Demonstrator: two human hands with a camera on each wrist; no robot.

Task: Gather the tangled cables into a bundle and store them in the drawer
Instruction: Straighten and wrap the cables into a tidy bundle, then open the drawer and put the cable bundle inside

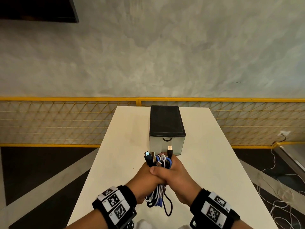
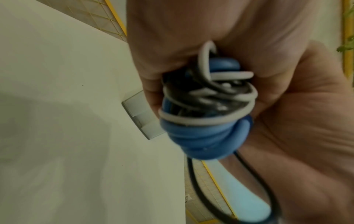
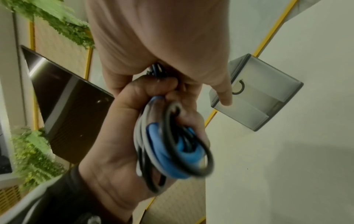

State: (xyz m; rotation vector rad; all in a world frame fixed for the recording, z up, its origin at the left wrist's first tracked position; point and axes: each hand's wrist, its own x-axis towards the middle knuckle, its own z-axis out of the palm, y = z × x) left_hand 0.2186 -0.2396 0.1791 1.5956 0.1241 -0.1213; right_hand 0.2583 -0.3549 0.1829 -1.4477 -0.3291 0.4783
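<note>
A bundle of blue, white and black cables (image 1: 158,163) is held above the white table (image 1: 206,162). My left hand (image 1: 148,176) and right hand (image 1: 179,175) both grip its middle, pressed against each other. Several plugs stick up above my fists and loops hang below them. In the left wrist view the cable bundle (image 2: 206,115) fills the middle. In the right wrist view the cable bundle (image 3: 172,148) sits in the left hand (image 3: 114,144). The drawer box (image 1: 166,126), black-topped with a translucent front, stands just beyond my hands. Its drawer handle (image 1: 167,139) faces me and the drawer is shut.
A yellow mesh fence (image 1: 66,123) runs behind the table. Loose white cords (image 1: 280,204) lie on the floor to the right. A dark screen (image 3: 63,94) and green plants (image 3: 32,154) stand off to one side. A white object (image 1: 143,224) shows at the near table edge.
</note>
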